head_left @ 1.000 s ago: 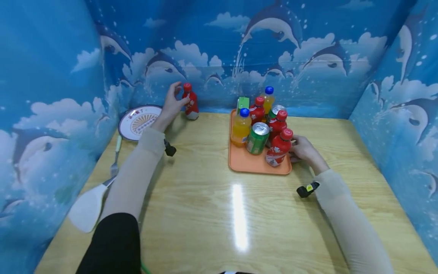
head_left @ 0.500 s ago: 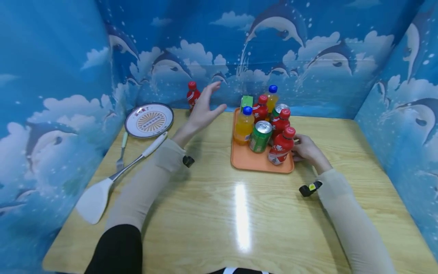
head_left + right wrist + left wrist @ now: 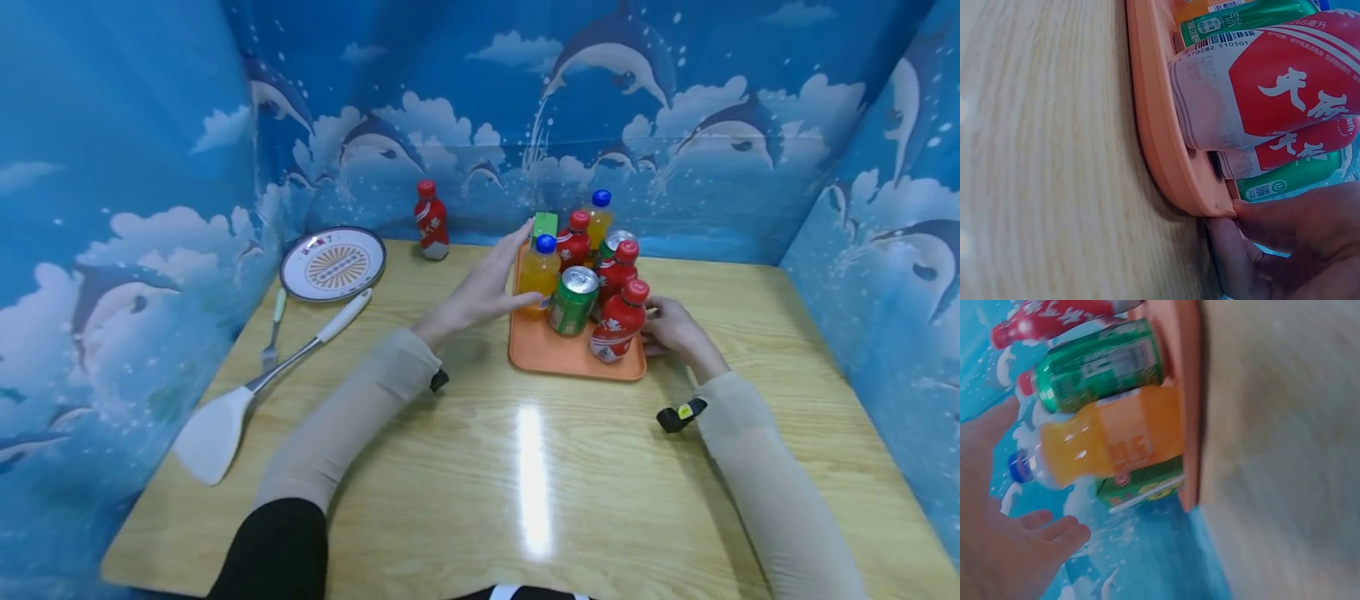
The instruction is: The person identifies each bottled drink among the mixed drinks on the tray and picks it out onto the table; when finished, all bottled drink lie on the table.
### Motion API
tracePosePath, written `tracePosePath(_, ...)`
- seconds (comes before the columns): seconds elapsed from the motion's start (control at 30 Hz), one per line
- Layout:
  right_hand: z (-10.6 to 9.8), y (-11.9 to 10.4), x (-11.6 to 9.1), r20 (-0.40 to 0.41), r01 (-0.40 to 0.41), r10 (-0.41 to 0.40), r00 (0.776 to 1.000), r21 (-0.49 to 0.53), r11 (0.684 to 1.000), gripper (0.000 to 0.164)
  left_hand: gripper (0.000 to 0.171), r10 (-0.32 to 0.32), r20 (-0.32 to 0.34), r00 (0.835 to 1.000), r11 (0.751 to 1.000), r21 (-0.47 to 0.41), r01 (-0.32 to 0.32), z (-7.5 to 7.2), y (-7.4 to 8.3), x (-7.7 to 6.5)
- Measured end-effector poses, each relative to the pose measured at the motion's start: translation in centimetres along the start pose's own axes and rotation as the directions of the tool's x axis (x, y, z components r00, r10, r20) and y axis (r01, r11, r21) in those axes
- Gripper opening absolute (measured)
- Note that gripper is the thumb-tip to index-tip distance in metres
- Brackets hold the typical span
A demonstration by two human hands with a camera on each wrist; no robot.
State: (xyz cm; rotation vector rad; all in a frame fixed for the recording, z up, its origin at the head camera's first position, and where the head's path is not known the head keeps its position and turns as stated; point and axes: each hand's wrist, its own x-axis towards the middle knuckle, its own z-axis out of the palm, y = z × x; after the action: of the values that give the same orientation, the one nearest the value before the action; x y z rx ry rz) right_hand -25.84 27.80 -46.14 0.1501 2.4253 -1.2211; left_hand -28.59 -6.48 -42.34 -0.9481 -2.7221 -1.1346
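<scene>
In the head view my left hand (image 3: 483, 287) reaches to the left side of an orange tray (image 3: 555, 360), thumb and fingers spread beside an orange drink bottle (image 3: 537, 268) with a blue cap. The left wrist view shows that hand holding nothing, its fingers apart from the bottle. At the tray's right side, my right hand (image 3: 675, 327) pinches the rim (image 3: 1210, 203) between thumb and fingers. Close to it stands a red bottle (image 3: 619, 323). A green can (image 3: 574, 304), other red bottles and a green carton (image 3: 545, 224) share the tray.
A single red bottle (image 3: 432, 223) stands at the back by the dolphin-print curtain (image 3: 480, 100). Towards the left lie a patterned plate (image 3: 334, 265), a fork (image 3: 273, 337) and a white spatula (image 3: 213, 437) on the wooden table (image 3: 435, 500).
My left hand has let go of the lone red bottle at the back and moved right to the tray's left side. The right hand stays at the tray's rim.
</scene>
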Motion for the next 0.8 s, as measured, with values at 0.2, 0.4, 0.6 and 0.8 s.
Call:
tracePosePath(0.2, 0.1, 0.1, 0.0, -0.006, 0.009, -0.009, 1.0, 0.003, 1.0, 0.05, 0.117, -0.051, 0.029, 0.998, 0.998, -0.047, 0.052, 2.2, -0.9, 0.5)
tracePosePath(0.4, 0.2, -0.1, 0.0, -0.012, 0.019, -0.019, 1.0, 0.002, 1.0, 0.05, 0.114, -0.121, 0.01, 0.993, 0.99, -0.074, 0.122, 3.3, -1.7, 0.7)
tracePosePath(0.6, 0.2, 0.0, 0.2, -0.014, 0.01, -0.01, 1.0, -0.007, 1.0, 0.05, 0.109, -0.106, -0.013, 0.994, 0.994, -0.043, 0.105, 3.7, -1.7, 0.8)
tracePosePath(0.8, 0.2, 0.0, 0.3, -0.013, 0.01, -0.01, 1.0, -0.006, 1.0, 0.049, 0.108, -0.123, -0.005, 0.992, 0.992, -0.022, 0.123, 4.0, -1.2, 0.8)
